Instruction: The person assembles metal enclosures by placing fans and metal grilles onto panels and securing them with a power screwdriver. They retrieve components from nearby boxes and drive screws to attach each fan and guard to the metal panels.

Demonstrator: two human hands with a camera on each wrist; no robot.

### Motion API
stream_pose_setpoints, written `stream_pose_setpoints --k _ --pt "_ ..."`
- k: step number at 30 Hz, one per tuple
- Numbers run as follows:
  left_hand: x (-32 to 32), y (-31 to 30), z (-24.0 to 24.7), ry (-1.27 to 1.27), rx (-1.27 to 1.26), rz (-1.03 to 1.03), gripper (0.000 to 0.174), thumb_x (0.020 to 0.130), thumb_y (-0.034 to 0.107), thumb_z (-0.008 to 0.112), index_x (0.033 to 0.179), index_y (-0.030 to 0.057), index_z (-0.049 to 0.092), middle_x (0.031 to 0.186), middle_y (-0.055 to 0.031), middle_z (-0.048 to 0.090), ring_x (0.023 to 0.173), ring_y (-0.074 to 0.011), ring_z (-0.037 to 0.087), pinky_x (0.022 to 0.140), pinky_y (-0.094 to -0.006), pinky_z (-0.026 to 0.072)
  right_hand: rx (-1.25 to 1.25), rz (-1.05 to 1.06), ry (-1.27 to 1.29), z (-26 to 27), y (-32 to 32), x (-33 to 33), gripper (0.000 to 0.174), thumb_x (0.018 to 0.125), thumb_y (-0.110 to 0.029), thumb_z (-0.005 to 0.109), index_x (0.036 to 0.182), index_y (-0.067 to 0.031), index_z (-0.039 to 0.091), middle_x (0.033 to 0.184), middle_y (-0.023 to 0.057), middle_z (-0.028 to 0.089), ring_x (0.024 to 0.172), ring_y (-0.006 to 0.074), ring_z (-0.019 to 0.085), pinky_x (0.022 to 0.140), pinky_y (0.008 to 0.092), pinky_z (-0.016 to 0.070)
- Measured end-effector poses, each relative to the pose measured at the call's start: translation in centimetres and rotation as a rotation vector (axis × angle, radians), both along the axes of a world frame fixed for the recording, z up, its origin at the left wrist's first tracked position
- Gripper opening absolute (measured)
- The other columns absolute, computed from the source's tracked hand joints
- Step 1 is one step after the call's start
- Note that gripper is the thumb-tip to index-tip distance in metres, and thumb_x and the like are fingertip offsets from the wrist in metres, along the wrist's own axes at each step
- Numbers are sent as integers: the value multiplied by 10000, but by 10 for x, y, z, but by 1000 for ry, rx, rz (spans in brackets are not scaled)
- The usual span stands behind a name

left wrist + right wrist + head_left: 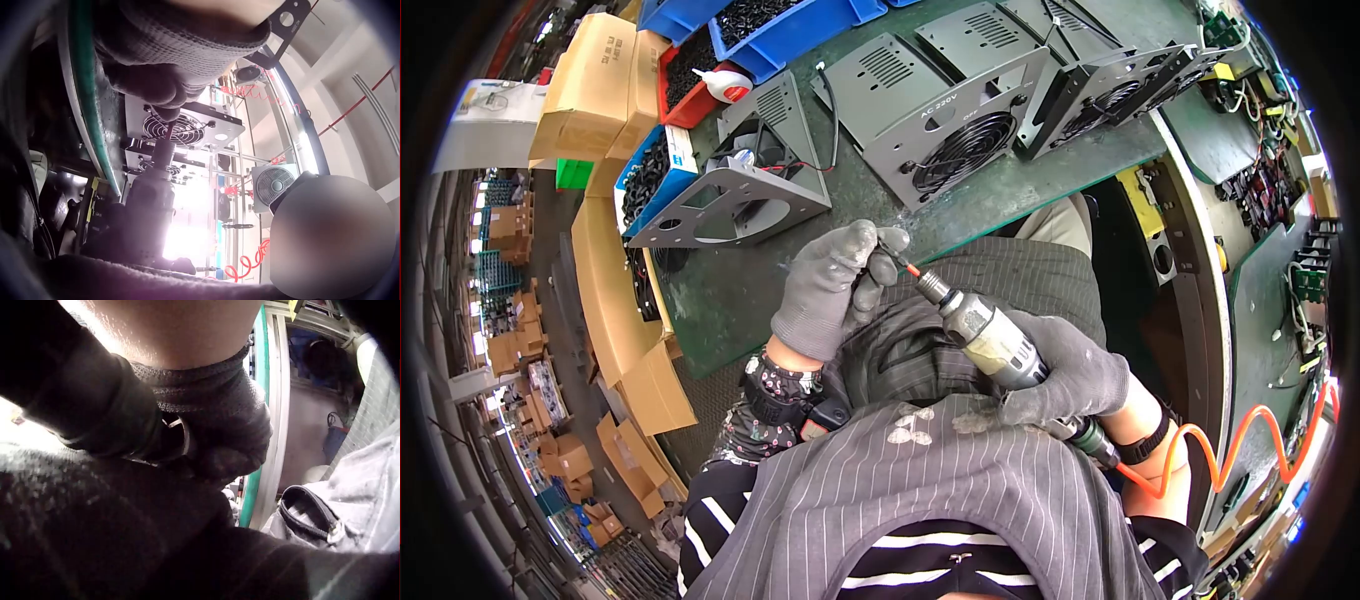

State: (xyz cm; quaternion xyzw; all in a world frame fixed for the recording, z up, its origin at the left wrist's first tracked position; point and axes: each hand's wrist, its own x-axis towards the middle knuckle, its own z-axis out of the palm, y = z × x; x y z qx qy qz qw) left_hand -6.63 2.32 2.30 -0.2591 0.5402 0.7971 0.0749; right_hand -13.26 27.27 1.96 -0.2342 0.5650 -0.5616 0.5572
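Note:
In the head view my gloved right hand (pixel 1070 370) grips an air screwdriver (pixel 990 335), its nose angled up and left over my lap. The gloved left hand (pixel 825 285) pinches the tip of the driver's thin bit (pixel 905 260), just past a red collar; anything small at the tip is hidden by the fingers. The left wrist view shows these fingers meeting the bit above the driver body (pixel 147 212). Nearest the left hand on the bench is a grey metal housing (pixel 810 190) with a round opening. In the right wrist view the right hand (pixel 228 431) is mostly dark.
Several grey housings with fans (pixel 965 150) stand along the green bench (pixel 730 310). Blue bins (pixel 795 35) and a red bin (pixel 690 85) hold small black parts at the back left. An orange coiled hose (pixel 1250 430) trails right from the driver. Cardboard boxes (pixel 590 85) stand left.

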Motion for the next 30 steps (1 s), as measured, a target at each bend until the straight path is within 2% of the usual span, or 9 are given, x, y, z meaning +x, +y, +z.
stream_pose_setpoints --k 8,10,12,14,18,22,23,27,30 --pt "-4 -7 1 46 -380 -221 491 815 486 654 934 11 617 650 12 556 464 -24 409 402 -165 293 -65 1 -40 3 4 -1 730 632 -404 815 1158 6 517 899 84 584 820 173 572 766 320 475" --pt "-8 -10 4 156 -338 -346 427 836 443 657 901 21 657 711 42 565 632 -15 456 525 -155 354 -28 65 2 5 9 -4 719 637 -334 825 1180 13 505 916 87 595 831 165 571 782 314 472" --pt "-9 -11 -8 193 -394 -371 485 801 438 701 1003 6 614 747 58 497 651 -12 416 565 -150 353 25 3 -60 11 19 -5 711 638 -306 828 1184 14 503 918 75 596 827 150 565 778 301 471" --pt "-9 -9 -8 273 -618 -50 622 745 448 751 1133 9 541 764 61 421 623 -15 383 594 -155 362 24 -186 -121 14 30 -7 654 645 -265 828 1150 7 514 896 23 587 805 103 545 750 259 468" --pt "-29 13 -1 408 -709 62 729 708 443 783 1205 1 482 891 37 391 748 -26 379 660 -165 375 81 -332 -4 -4 56 -23 682 653 -329 818 1162 8 514 902 12 567 839 97 509 771 264 445" --pt "-64 3 -6 587 -925 -56 839 694 496 769 1273 -12 436 1138 -17 467 947 -97 485 783 -238 438 42 -364 -44 -6 55 -30 714 653 -336 811 1187 22 500 934 32 573 843 111 510 784 269 441" --pt "-67 11 -5 543 -729 13 776 714 475 760 1242 -23 486 1200 -61 495 1033 -152 513 857 -296 443 4 -383 -67 -9 53 -29 710 655 -336 809 1180 29 502 932 38 574 843 114 516 782 270 443" --pt "-82 -3 -20 591 -480 -115 559 759 348 750 1131 -27 568 1123 -87 560 974 -152 543 822 -296 457 -34 -375 -21 -27 49 -34 659 660 -340 805 1133 20 519 905 42 571 827 115 523 768 271 445" --pt "-81 -4 2 447 -800 -299 530 753 280 755 1145 -19 561 1088 -93 585 947 -158 562 818 -299 460 -49 -370 -32 -23 45 -40 625 670 -342 799 1106 14 526 897 37 567 819 115 523 758 272 445"
